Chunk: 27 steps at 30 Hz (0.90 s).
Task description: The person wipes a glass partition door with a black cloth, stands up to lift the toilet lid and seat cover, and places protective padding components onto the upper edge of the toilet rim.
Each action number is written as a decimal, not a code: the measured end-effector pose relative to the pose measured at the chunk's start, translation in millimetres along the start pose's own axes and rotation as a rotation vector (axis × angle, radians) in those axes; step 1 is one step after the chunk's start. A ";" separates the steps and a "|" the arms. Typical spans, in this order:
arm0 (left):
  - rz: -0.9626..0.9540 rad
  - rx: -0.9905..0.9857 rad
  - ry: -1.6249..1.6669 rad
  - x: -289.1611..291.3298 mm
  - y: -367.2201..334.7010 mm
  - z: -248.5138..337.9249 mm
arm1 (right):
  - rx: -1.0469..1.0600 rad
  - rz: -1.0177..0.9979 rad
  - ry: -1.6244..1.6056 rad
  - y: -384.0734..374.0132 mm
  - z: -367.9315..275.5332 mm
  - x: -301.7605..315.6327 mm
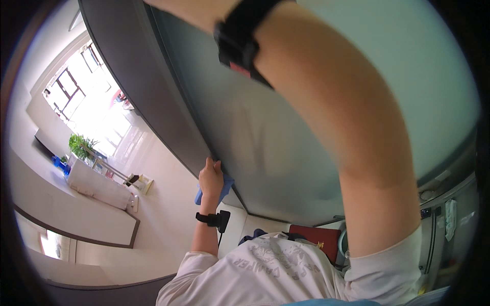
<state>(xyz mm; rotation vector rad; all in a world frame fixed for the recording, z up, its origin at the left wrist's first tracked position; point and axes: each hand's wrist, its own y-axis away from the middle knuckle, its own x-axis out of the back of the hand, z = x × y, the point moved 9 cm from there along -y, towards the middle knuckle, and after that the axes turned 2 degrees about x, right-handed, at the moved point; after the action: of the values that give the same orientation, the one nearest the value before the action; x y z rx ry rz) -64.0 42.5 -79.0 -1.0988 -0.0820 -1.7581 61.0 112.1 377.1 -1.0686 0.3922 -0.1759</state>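
Observation:
A tall frosted glass door panel point(286, 173) in a dark grey frame point(148, 86) stands close before me. At the lower part of the frame, my left hand point(210, 178) is closed around a blue cloth point(227, 185), whose edges stick out on both sides of the fist. The hand presses at the frame's edge beside the glass. My right arm, with a black wrist strap point(237, 43), is raised across the panel. Only the base of my right hand point(189, 11) shows at the top edge; its fingers are out of the picture. Another black strap point(214, 219) circles my left wrist.
Left of the frame lies a bright room with a pale floor point(158, 204), windows point(69, 89), a green plant point(80, 145) and a white cabinet point(94, 183). A dark red box-like item point(316, 239) is low behind my body. Metal fittings point(434, 214) stand at the right.

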 end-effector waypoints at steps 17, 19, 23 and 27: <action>-0.308 -0.064 -0.020 -27.6 2.4 10.3 | 0.263 -0.876 -0.337 417.6 -203.4 98.5; -0.323 -0.086 -0.032 -30.2 1.3 9.6 | 0.357 -0.910 -0.268 472.7 -221.4 122.7; -0.282 -0.210 0.075 -43.5 1.2 -4.9 | 0.324 -1.255 -0.507 529.5 -232.1 141.0; -0.396 -0.030 0.152 -45.4 9.6 -23.2 | -0.032 -1.480 -1.004 441.3 -191.2 141.5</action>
<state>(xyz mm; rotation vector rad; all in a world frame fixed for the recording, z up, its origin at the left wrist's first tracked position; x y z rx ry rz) -68.2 58.3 -128.2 -1.0146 -0.1914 -2.1973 94.2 119.5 -123.1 -1.1479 -1.3653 -0.8763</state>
